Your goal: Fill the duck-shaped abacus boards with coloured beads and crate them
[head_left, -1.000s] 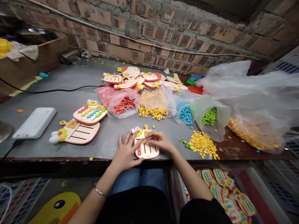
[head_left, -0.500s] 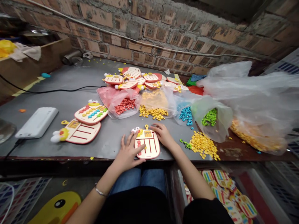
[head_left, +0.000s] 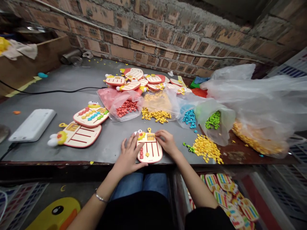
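A cream toy board [head_left: 155,156] with a red rim, a duck face and long slots lies at the table's front edge. Red beads [head_left: 141,152] line its leftmost slot; one yellow bead [head_left: 147,154] sits low in the slot beside them. My left hand [head_left: 129,153] rests spread along the board's left side, fingertips by the duck face and thumb near the bottom edge. At the top right corner, my right hand [head_left: 167,142] has thumb and forefinger pinched together against the board. What is between those fingertips is hidden.
Bags of red [head_left: 127,108], yellow [head_left: 157,115], blue [head_left: 189,118] and green beads [head_left: 212,120] stand behind. Loose yellow beads [head_left: 207,148] lie at right. Two boards [head_left: 83,135] overlap near a white power bank [head_left: 33,125]. More boards [head_left: 134,74] are piled at the back.
My right hand's fingers have closed into a pinch at the board's top right corner. The yellow bead sits lower in its slot. My left hand stays on the board; the view has shifted slightly.
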A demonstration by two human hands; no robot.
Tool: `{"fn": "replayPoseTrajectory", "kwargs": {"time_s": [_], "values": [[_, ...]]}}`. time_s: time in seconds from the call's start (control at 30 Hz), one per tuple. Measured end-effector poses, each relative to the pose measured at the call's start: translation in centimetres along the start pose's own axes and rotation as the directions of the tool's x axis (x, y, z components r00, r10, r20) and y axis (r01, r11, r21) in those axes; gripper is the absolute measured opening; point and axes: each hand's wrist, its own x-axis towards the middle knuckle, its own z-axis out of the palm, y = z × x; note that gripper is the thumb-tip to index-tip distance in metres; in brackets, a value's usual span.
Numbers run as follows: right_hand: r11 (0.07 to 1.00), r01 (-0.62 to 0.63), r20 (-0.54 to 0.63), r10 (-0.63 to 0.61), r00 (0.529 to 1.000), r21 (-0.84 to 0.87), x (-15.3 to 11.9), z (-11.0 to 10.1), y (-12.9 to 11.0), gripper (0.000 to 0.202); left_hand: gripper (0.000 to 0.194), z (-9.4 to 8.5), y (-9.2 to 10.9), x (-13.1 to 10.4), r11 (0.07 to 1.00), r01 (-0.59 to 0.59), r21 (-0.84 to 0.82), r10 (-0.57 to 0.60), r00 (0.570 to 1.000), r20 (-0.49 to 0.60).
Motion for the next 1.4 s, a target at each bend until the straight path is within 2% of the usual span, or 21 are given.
{"fn": "replayPoseTrajectory", "kwargs": {"time_s": [0.17,0.37,0.47,0.6,0.73,0.8,0.87,0.93,0.97,1.0,1.03,1.1,1.17,1.27,1.33,1.4], "values": [[0.981,0.038,0.048,-0.029,0.998,-0.190,0.3,0.3,0.2,0.013,0.069,0.2,0.0,0.1,1.000,0.012,0.015,-0.012,1.000,0.004],[0.980,0.027,0.079,-0.012,0.997,-0.199,0.1,-0.2,-0.5,0.020,0.067,0.3,-0.1,0.1,1.000,-0.004,0.003,0.004,1.000,0.003],[0.989,0.008,0.122,0.010,0.992,-0.148,-0.5,-0.9,-0.9,0.019,0.067,0.3,0.0,0.1,1.000,-0.008,0.009,0.008,1.000,-0.015],[1.000,0.026,0.190,-0.022,0.981,-0.017,-1.2,-1.1,-0.9,0.015,0.066,0.3,0.1,0.1,0.999,-0.017,0.039,0.018,1.000,-0.020],[0.994,-0.058,0.150,0.043,0.988,0.097,-0.6,0.7,-1.2,0.013,0.069,0.2,0.2,0.1,0.998,-0.017,0.055,0.019,1.000,-0.020],[0.987,-0.094,0.159,0.073,0.985,0.132,-0.1,1.6,-1.6,0.019,0.074,0.1,0.2,0.1,0.999,-0.007,0.053,0.008,1.000,-0.023],[0.976,-0.106,0.244,0.058,0.968,0.191,0.3,1.8,-1.9,0.026,0.078,0.1,0.3,0.1,0.999,0.012,0.052,-0.011,0.999,-0.030],[0.959,-0.124,0.374,0.021,0.927,0.254,0.6,1.0,-1.8,0.028,0.079,0.0,0.3,0.2,0.998,0.024,0.050,-0.023,0.999,-0.028],[0.955,-0.134,0.402,0.018,0.915,0.263,0.9,0.5,-1.5,0.026,0.078,0.0,0.4,0.2,0.999,0.023,0.048,-0.022,1.000,-0.022],[0.960,-0.139,0.382,0.036,0.923,0.243,1.2,-0.2,-1.0,0.024,0.077,0.0,0.4,0.3,0.999,0.019,0.047,-0.018,1.000,-0.016],[0.972,-0.134,0.310,0.070,0.948,0.191,1.7,-0.8,-0.3,0.020,0.075,0.0,0.4,0.3,0.999,0.014,0.047,-0.014,1.000,-0.011],[0.992,-0.130,0.070,0.129,0.989,0.007,3.0,-1.7,1.5,0.016,0.072,0.0,0.4,0.3,0.999,0.001,0.048,-0.001,1.000,-0.002],[0.973,-0.145,-0.071,0.135,0.988,-0.180,4.5,-2.2,3.5,0.014,0.069,0.0,0.4,0.3,0.999,-0.015,0.046,0.014,1.000,0.005],[0.948,-0.144,-0.042,0.137,0.990,-0.284,6.0,-2.2,5.6,0.011,0.068,0.0,0.3,0.3,0.999,-0.030,0.034,0.029,0.999,0.017],[0.963,-0.142,-0.045,0.135,0.990,-0.229,6.0,-2.0,5.7,0.014,0.068,0.0,0.3,0.3,0.999,-0.031,0.027,0.030,0.999,0.023],[0.984,-0.154,-0.090,0.145,0.985,-0.095,5.1,-2.0,4.9,0.010,0.067,-0.1,0.3,0.3,0.999,-0.039,0.025,0.039,0.999,0.032]]}}
